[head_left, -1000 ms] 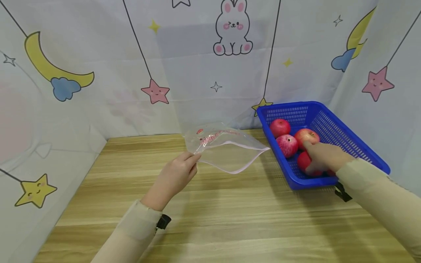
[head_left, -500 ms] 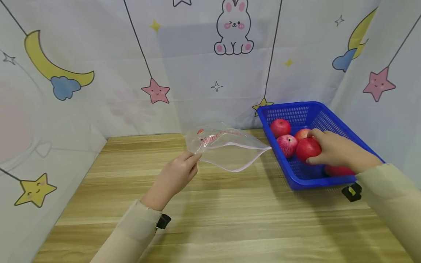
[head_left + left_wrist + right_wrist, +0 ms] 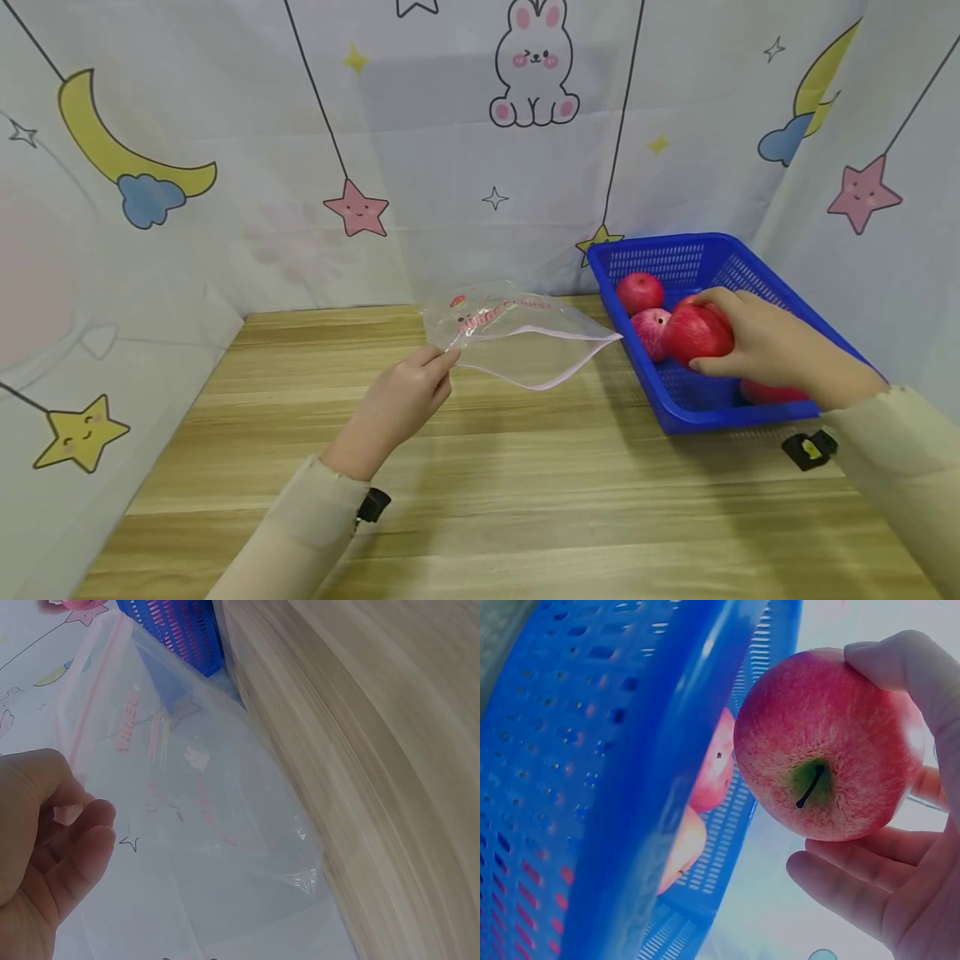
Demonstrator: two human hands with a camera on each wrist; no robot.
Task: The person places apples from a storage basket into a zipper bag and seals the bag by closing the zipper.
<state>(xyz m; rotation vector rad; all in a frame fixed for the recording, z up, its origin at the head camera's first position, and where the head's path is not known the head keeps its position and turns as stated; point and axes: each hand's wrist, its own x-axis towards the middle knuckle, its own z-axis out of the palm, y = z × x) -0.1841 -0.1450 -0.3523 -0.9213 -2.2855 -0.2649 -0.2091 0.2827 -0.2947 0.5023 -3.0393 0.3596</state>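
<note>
My right hand (image 3: 772,343) grips a red apple (image 3: 699,333) above the blue basket (image 3: 678,419); the right wrist view shows the same apple (image 3: 825,746) stem side toward the camera, between thumb and fingers. At the centre of the table, my left hand (image 3: 401,400) pinches the left corner of the mouth of a clear zip bag (image 3: 525,358). That bag has a pink zip edge and red print, and its mouth gapes. The left wrist view shows the bag (image 3: 195,795) stretching away from the thumb and fingers.
Several other apples lie in the basket, among them one at the back left (image 3: 640,292) and one by the near wall (image 3: 772,392). A wood-grain table (image 3: 510,500) lies under everything. White printed cloth (image 3: 442,125) hangs behind and at both sides.
The right hand has taken hold of a red apple and lifted it up from among the others in the basket. My left hand and the bag have barely moved.
</note>
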